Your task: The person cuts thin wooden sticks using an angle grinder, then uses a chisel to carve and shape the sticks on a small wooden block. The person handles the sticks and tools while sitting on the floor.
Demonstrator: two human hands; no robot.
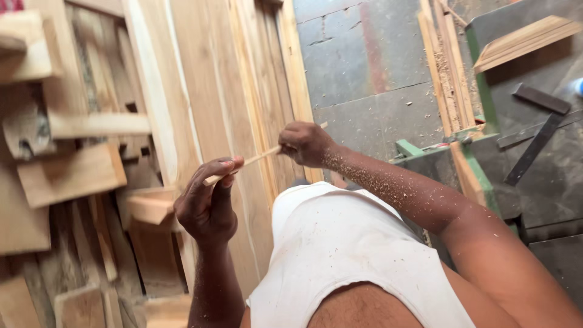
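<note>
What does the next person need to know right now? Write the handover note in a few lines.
Left hand: pinches one end of a thin wooden strip.
Right hand: closed around the strip's other end; forearm dusted with sawdust.
The strip is held in the air, above long planks lying on the floor.
Done: strip is in both hands.
Left: nothing shows where it goes; a steel square lies on the machine table at right.

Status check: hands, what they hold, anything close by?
Left hand and right hand both grip thin stick. Stick held level over planks. Nothing between hands.
</note>
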